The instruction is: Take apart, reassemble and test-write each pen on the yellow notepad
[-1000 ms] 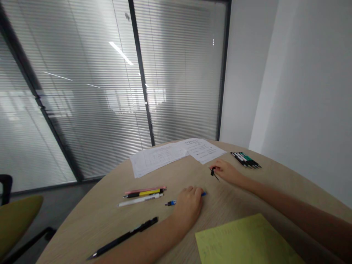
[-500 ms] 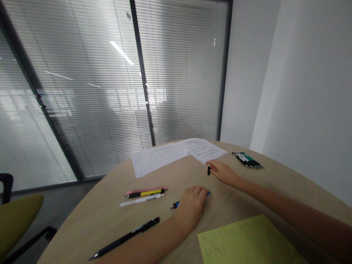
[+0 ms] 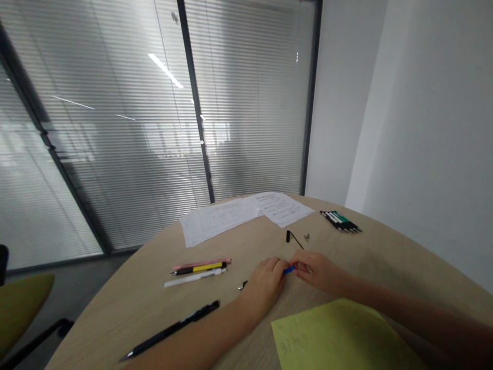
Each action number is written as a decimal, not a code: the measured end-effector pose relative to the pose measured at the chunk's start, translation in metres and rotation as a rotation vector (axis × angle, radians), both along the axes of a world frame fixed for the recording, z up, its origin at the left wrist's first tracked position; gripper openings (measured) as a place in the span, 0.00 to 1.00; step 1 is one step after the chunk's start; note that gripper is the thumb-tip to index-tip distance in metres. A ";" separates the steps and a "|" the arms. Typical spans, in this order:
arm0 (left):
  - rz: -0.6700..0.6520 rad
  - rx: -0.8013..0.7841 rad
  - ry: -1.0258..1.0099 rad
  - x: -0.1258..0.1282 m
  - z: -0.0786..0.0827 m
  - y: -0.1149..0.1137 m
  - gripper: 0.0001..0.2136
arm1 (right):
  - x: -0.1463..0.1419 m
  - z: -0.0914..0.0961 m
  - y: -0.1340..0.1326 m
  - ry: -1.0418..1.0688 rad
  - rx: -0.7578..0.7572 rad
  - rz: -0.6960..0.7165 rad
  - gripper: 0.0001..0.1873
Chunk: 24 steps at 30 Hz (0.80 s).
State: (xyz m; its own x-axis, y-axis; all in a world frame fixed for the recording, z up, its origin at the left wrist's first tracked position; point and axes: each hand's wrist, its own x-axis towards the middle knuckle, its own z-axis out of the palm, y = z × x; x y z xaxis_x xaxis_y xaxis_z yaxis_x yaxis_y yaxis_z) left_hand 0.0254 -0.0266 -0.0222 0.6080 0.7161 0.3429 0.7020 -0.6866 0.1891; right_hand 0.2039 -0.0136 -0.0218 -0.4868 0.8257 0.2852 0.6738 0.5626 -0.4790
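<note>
My left hand point(image 3: 265, 280) is closed over a blue pen point(image 3: 289, 269), whose dark, metal-tipped end pokes out on the left. At the pen's other end, the fingertips of my right hand point(image 3: 314, 270) pinch the blue barrel. Beyond my right hand lie a short black piece point(image 3: 288, 236) and, touching or close to it, a thin dark rod point(image 3: 297, 241). A tiny greyish item point(image 3: 307, 237), too small to identify, is just right of them. The middle of the pen is hidden under my left fingers.
Left of my hands lie a yellow-black pen point(image 3: 202, 267), a pink pen point(image 3: 221, 261) and a white pen point(image 3: 192, 278). A large black mechanical pencil point(image 3: 169, 331) is nearer. Yellow paper point(image 3: 331, 334), printed sheets point(image 3: 215, 221) and several dark-and-green pens point(image 3: 341, 221) share the round table.
My right hand has come back toward me from the short black piece to the blue pen's end. The piece and rod are now uncovered on the table. My left hand stays on the pen.
</note>
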 end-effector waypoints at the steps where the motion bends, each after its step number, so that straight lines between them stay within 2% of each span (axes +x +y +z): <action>1: 0.013 0.004 0.023 0.000 0.002 -0.001 0.09 | 0.001 0.000 0.001 0.011 0.002 -0.002 0.08; 7: 0.092 0.013 0.132 -0.002 0.007 -0.003 0.07 | 0.014 0.000 0.008 0.108 -0.021 -0.074 0.06; 13: 0.260 -0.075 0.139 -0.005 0.014 0.002 0.08 | 0.027 -0.019 0.021 0.206 -0.077 -0.113 0.15; 17: 0.375 0.004 0.331 -0.016 0.029 0.013 0.07 | 0.037 -0.032 0.032 0.298 -0.118 -0.198 0.14; 19: 0.362 0.063 0.417 -0.022 0.037 0.020 0.07 | 0.040 -0.036 0.035 0.332 -0.158 -0.212 0.13; 24: 0.221 0.170 0.581 -0.026 0.052 0.041 0.07 | 0.039 -0.039 0.036 0.359 -0.168 -0.200 0.12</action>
